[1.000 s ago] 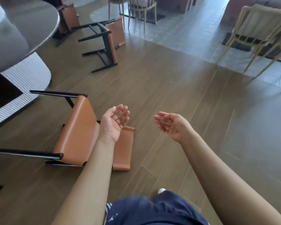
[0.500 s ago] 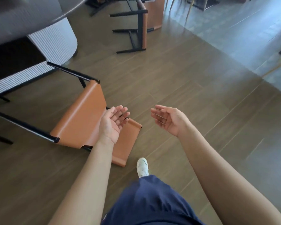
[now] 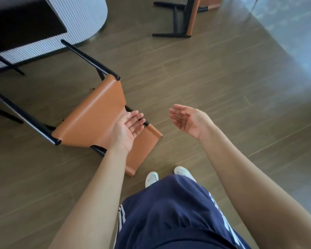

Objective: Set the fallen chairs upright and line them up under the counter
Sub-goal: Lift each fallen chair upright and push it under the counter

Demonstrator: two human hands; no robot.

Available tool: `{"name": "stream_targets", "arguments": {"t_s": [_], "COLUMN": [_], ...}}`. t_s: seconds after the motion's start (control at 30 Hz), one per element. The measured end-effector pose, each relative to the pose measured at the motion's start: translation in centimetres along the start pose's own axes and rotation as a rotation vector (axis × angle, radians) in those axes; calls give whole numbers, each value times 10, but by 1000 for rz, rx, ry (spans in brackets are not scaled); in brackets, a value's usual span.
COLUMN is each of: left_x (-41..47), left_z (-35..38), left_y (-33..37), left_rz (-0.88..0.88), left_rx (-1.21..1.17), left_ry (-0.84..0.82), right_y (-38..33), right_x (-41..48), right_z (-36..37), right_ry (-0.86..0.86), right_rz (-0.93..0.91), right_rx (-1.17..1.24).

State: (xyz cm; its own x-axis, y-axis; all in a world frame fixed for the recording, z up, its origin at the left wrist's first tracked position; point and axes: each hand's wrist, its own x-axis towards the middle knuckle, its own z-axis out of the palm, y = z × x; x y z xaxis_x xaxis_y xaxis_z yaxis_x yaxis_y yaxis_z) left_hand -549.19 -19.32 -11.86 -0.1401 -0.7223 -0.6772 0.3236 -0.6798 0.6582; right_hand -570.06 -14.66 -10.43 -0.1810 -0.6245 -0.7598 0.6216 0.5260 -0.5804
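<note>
head view: your tan leather chair [image 3: 95, 114], black-framed, lies tipped on the wood floor [image 3: 223, 78] beside the ribbed counter base [image 3: 75, 20]. left hand [image 3: 127, 130] over it, right hand [image 3: 188, 121] beside, both loose-fingered, holding nothing. bare floor opens to your right; a second fallen chair [image 3: 190, 18] lies beyond.

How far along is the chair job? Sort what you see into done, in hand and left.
Done: nothing; neither orange chair stands upright. In hand: the left hand hovers open over the nearest fallen chair, the right hand open beside it, neither gripping. Left: right this chair and the second fallen chair beyond, then line both under the counter.
</note>
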Motion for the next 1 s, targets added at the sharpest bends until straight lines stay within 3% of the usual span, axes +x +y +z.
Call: {"name": "stream_targets", "arguments": {"t_s": [0.27, 0.53, 0.8, 1.0], "left_x": [13, 16, 35, 89], "left_z": [57, 89, 57, 21], "left_y": [-33, -71, -87, -123], "left_rz": [46, 54, 119, 147], "left_rx": [-134, -206, -154, -261], "left_ry": [135, 206, 227, 259], "right_y": [-54, -67, -33, 20], "right_x": [47, 77, 116, 181], "right_z": [-22, -51, -39, -35], "right_ry": [-138, -199, -216, -218], "right_rz": [91, 56, 10, 38], "right_rx": [-287, -594, -655, -598]}}
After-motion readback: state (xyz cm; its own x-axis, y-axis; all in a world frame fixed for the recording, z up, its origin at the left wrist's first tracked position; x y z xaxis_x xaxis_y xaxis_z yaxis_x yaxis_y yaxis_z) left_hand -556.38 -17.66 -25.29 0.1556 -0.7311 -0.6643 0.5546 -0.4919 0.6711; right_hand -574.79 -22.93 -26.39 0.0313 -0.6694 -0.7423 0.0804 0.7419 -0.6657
